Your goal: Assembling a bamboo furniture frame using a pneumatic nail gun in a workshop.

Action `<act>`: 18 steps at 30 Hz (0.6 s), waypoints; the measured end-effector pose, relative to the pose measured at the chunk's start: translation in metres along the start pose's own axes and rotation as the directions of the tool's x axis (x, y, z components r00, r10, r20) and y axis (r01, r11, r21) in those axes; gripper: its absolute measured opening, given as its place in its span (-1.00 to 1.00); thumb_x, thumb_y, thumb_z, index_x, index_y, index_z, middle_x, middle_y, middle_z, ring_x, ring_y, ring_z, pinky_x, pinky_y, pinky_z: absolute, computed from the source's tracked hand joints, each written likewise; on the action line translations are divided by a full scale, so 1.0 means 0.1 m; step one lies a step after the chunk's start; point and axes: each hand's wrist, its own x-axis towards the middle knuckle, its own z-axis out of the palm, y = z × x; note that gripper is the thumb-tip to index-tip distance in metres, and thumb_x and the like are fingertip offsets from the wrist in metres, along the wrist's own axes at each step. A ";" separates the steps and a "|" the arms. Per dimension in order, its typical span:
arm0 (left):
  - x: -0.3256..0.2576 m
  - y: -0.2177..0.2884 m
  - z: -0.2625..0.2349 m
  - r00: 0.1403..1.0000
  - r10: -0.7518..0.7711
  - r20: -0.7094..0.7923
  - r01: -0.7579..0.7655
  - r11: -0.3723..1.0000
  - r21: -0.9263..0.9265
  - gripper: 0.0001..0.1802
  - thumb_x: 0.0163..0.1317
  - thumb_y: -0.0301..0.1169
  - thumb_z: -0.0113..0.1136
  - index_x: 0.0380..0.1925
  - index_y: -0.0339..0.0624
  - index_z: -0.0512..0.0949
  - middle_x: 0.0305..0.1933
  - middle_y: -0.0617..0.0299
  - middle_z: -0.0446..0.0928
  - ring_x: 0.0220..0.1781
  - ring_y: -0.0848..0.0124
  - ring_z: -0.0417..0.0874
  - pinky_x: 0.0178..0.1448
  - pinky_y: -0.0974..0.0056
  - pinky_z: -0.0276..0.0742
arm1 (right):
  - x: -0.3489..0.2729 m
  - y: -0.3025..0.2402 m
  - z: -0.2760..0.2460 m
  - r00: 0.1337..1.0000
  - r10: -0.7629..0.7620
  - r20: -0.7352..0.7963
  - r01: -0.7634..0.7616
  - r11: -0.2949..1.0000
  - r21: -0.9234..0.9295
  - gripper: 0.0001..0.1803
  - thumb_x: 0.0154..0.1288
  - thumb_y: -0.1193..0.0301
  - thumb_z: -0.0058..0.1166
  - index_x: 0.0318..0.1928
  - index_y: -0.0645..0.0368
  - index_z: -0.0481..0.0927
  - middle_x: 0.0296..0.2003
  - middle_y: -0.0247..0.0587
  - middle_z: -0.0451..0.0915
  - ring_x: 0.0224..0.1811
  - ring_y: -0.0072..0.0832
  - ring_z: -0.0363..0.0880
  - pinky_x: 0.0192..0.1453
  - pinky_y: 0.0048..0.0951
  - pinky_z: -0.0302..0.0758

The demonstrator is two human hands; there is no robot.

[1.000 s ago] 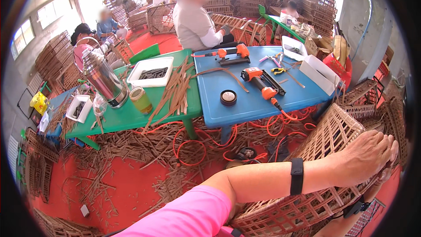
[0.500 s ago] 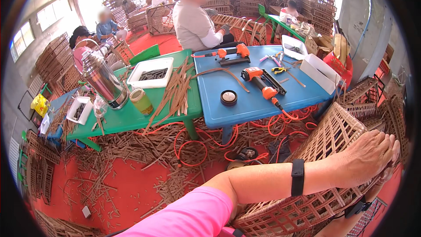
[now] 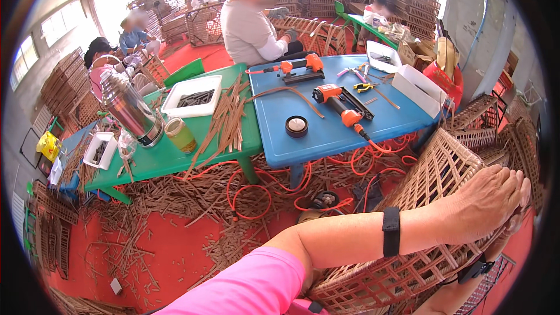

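Note:
A brown woven basket [image 3: 437, 166] lies tilted against my body at the lower right, its open lattice facing up and left. My left hand [image 3: 487, 201], below a pink sleeve and a black wrist strap, is closed at the basket's right edge with its fingers curled over. Close under it is my right hand [image 3: 513, 223], mostly hidden; the few fingers that show are bent together by the same edge. What lies between the fingers of the right hand is out of sight. A black device is strapped to my right wrist.
A blue table [image 3: 280, 134] bears two orange nail guns [image 3: 335, 100], yellow-handled pliers [image 3: 363, 87] and a round black container [image 3: 296, 126]. On the green table [image 3: 245, 140] stand a steel flask [image 3: 131, 111], a jar [image 3: 179, 135] and a white tray [image 3: 192, 96]. Orange hoses and strips litter the floor; several people sit beyond.
The tables and the people behind them have shifted slightly left in the picture. Both hands stay together at the basket's edge, with little visible movement.

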 end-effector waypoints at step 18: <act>-0.01 0.00 0.00 0.996 0.033 -0.089 -0.029 0.999 0.038 -0.60 0.20 -0.35 -0.01 -0.04 -0.41 0.46 0.01 0.00 0.50 0.05 0.19 0.51 0.15 0.13 0.39 | -0.10 -0.09 0.27 0.996 -0.027 -0.082 0.028 1.000 0.012 -0.62 0.09 0.19 0.27 -0.27 -0.04 0.31 -0.29 -0.45 0.30 -0.15 -0.48 0.30 0.03 -0.35 0.31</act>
